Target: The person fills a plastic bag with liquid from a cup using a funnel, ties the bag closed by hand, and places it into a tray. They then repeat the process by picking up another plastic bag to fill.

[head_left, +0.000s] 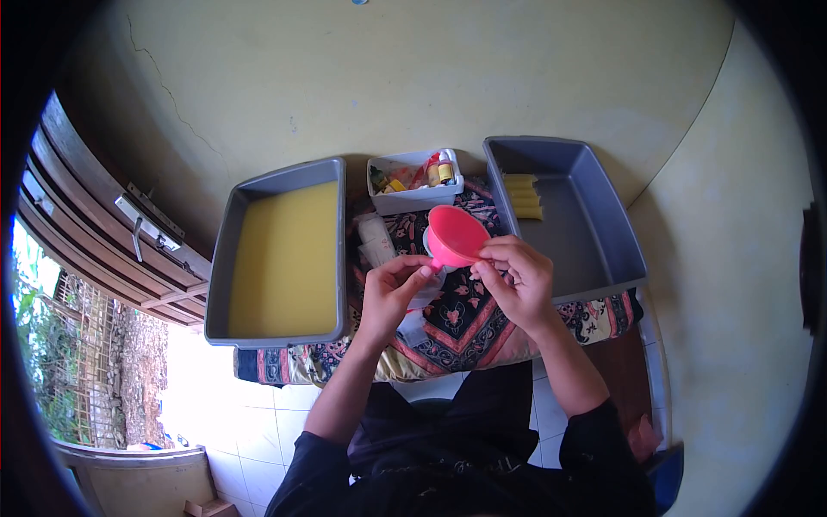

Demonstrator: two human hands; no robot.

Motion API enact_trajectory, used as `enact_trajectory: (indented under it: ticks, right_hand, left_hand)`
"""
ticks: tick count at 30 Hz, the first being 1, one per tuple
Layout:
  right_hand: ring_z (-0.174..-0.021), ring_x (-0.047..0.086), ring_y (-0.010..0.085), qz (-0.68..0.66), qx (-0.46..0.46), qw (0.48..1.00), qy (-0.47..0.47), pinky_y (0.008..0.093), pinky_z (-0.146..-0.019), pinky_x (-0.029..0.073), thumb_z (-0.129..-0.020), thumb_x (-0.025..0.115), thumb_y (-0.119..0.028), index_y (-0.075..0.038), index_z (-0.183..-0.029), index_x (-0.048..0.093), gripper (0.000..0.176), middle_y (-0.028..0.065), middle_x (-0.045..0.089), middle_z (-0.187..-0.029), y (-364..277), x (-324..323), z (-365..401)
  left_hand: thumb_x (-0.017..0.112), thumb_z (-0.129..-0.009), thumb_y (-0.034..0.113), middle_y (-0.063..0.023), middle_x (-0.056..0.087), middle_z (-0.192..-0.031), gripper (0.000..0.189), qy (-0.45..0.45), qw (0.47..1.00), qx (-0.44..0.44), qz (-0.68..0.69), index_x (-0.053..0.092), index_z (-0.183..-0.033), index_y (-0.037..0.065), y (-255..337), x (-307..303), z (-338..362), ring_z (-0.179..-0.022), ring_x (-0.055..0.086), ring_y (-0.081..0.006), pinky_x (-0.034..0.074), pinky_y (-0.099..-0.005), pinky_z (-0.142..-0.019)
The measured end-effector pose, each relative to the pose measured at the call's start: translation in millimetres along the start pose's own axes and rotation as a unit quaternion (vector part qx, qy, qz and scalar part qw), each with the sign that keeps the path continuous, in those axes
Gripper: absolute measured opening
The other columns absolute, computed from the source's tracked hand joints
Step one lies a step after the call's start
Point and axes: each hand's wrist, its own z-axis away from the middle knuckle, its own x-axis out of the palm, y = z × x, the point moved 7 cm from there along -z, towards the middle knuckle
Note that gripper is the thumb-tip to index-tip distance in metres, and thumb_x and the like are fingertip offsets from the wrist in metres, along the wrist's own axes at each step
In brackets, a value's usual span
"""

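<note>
A pink funnel (458,233) is held tilted above the middle of the patterned cloth (465,332). My left hand (394,289) pinches its narrow lower end between thumb and fingers. At the right, my right hand (517,274) grips the funnel's rim with thumb and fingertips. Behind and below the funnel, a pale container is partly hidden by it and my left hand. White packets (376,239) lie just left of the funnel, and a small clear packet (412,328) rests below my left hand.
A grey tray (338,258) of yellow material stands at the left. Another grey tray (573,224) at the right holds several yellow rolls (523,196). A white box (405,203) with small bottles stands at the back. A slatted window (112,215) is at the far left.
</note>
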Motion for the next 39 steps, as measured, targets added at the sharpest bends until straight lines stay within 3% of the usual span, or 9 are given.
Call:
enact_trajectory:
  ticks: [9,19,27,30,32,33,35,37,39]
  right_hand:
    - [-0.072,0.068,0.0168,-0.016,0.008,1.000,0.012,0.0264,-0.062,0.057,-0.083,0.068,0.000,0.004,-0.090,0.063,0.010,0.0117,0.066,-0.090,1.9,0.2,-1.8]
    - [-0.071,0.066,0.0171,0.064,-0.071,0.994,-0.061,0.0269,-0.063,0.053,-0.082,0.067,-0.001,0.000,-0.094,0.063,0.012,0.0094,0.065,-0.091,-16.5,9.4,-7.8]
    - [-0.074,0.066,0.0161,0.046,-0.076,0.993,-0.080,0.0267,-0.063,0.054,-0.084,0.066,-0.001,-0.001,-0.097,0.064,0.014,0.0087,0.065,-0.092,-18.2,24.7,-14.2]
    - [-0.073,0.065,0.0121,-0.075,0.004,0.997,0.033,0.0245,-0.060,0.053,-0.086,0.065,-0.004,0.001,-0.093,0.061,0.010,0.0081,0.065,-0.088,-4.7,24.1,-13.3]
    - [-0.063,0.062,0.0086,-0.210,0.162,0.957,0.122,0.0216,-0.054,0.051,-0.090,0.064,-0.012,0.000,-0.085,0.057,0.015,0.0064,0.063,-0.077,42.0,24.8,3.1]
    - [-0.063,0.062,0.0086,-0.209,0.162,0.957,0.122,0.0216,-0.054,0.051,-0.090,0.064,-0.012,0.000,-0.085,0.057,0.015,0.0064,0.063,-0.077,56.9,26.3,10.3]
    - [-0.053,0.057,0.0074,-0.174,0.317,0.928,0.093,0.0205,-0.048,0.049,-0.092,0.064,-0.019,-0.003,-0.076,0.054,0.024,0.0043,0.059,-0.066,111.5,36.4,35.7]
    - [-0.048,0.055,0.0077,-0.158,0.322,0.927,0.113,0.0220,-0.043,0.048,-0.091,0.064,-0.025,-0.004,-0.075,0.053,0.028,0.0032,0.057,-0.061,136.0,40.9,50.0]
    - [-0.047,0.057,0.0093,-0.155,0.426,0.886,0.096,0.0240,-0.041,0.048,-0.090,0.065,-0.028,-0.004,-0.074,0.053,0.031,0.0038,0.057,-0.061,161.1,46.2,68.3]
  left_hand:
    - [0.067,-0.088,0.008,-0.0078,0.067,-0.098,0.027,-0.040,0.999,0.020,0.019,0.061,-0.111,-0.003,3.2,2.2,0.6,-0.091,0.063,-0.0127,0.050,-0.0269,-0.083]
    - [0.066,-0.088,0.006,-0.0073,0.067,-0.099,0.024,-0.026,0.998,0.017,0.046,0.060,-0.109,-0.003,-4.4,1.6,0.8,-0.090,0.063,-0.0109,0.050,-0.0255,-0.080]
    - [0.068,-0.087,0.007,-0.0083,0.069,-0.101,0.026,-0.037,0.999,0.015,-0.016,0.063,-0.110,-0.004,-7.3,-7.1,1.8,-0.093,0.062,-0.0107,0.048,-0.0254,-0.085]
    - [0.066,-0.088,0.006,-0.0078,0.069,-0.100,0.026,0.003,0.999,0.035,-0.034,0.063,-0.111,-0.005,-13.7,-17.4,0.8,-0.093,0.062,-0.0107,0.047,-0.0257,-0.086]
    - [0.066,-0.088,0.006,-0.0083,0.069,-0.101,0.026,0.026,0.999,0.043,-0.021,0.062,-0.111,-0.005,-18.0,-22.6,1.6,-0.094,0.062,-0.0111,0.047,-0.0260,-0.086]
    - [0.066,-0.088,0.006,-0.0087,0.069,-0.102,0.026,0.048,0.997,0.051,-0.009,0.062,-0.112,-0.005,-19.3,-27.0,2.4,-0.094,0.062,-0.0114,0.047,-0.0263,-0.087]
    - [0.065,-0.089,0.006,-0.0089,0.068,-0.103,0.026,0.058,0.997,0.054,-0.003,0.062,-0.112,-0.005,-23.9,-32.2,4.5,-0.096,0.061,-0.0116,0.046,-0.0264,-0.088]
    - [0.064,-0.089,0.006,-0.0090,0.068,-0.105,0.026,0.070,0.996,0.055,0.003,0.062,-0.113,-0.005,-30.5,-38.4,8.3,-0.097,0.061,-0.0119,0.046,-0.0265,-0.089]
    - [0.064,-0.089,0.005,-0.0086,0.067,-0.106,0.028,0.079,0.995,0.054,0.005,0.061,-0.115,-0.005,-38.4,-43.6,11.9,-0.098,0.060,-0.0119,0.045,-0.0263,-0.090]
